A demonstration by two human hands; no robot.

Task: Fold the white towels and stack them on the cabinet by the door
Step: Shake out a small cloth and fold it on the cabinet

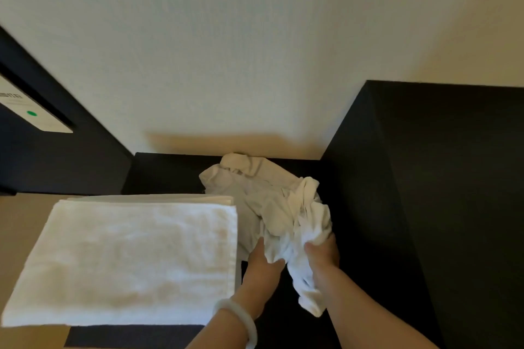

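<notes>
On the dark cabinet point(170, 173), beside the folded towel stack point(127, 258): clutching a crumpled white towel point(269, 201) with left hand point(262, 263) and right hand point(323, 253), fingers curled into cloth.

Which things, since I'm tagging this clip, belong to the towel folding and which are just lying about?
Job: folded towel stack; crumpled towels, gripped by left hand and right hand; dark cabinet top.
Just there: white panel with green dot; bracelet on the left wrist; tall dark unit.

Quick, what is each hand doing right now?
Left hand: grips the crumpled white towel.
Right hand: grips the same towel.
</notes>
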